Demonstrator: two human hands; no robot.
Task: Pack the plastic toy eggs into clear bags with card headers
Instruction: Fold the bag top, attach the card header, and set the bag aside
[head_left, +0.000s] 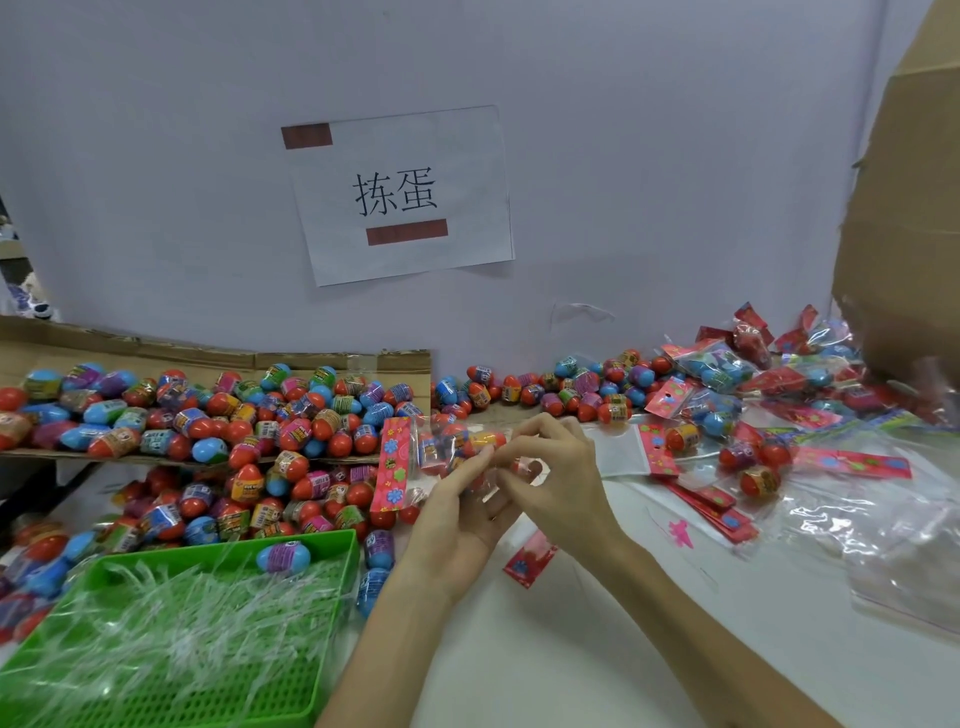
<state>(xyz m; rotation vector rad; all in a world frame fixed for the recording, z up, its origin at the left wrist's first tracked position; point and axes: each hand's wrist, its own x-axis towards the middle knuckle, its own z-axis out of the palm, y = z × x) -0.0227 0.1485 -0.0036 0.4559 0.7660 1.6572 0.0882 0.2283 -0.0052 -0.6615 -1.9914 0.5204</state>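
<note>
The right hand (550, 478) pinches the mouth of a clear bag (441, 449) with curled fingers, while the left hand (457, 501) supports it from below on nearly straight fingers. The bag is held just above the table (571, 649), centre frame, with red and blue eggs inside it and its pink flowered card header (392, 467) standing on end at the left. Loose eggs (291, 436) crowd the left side beside a green tray (332, 623). Filled bags (722, 364) lie heaped far right under a cardboard box (909, 208). Bare tabletop lies nearest the person.
</note>
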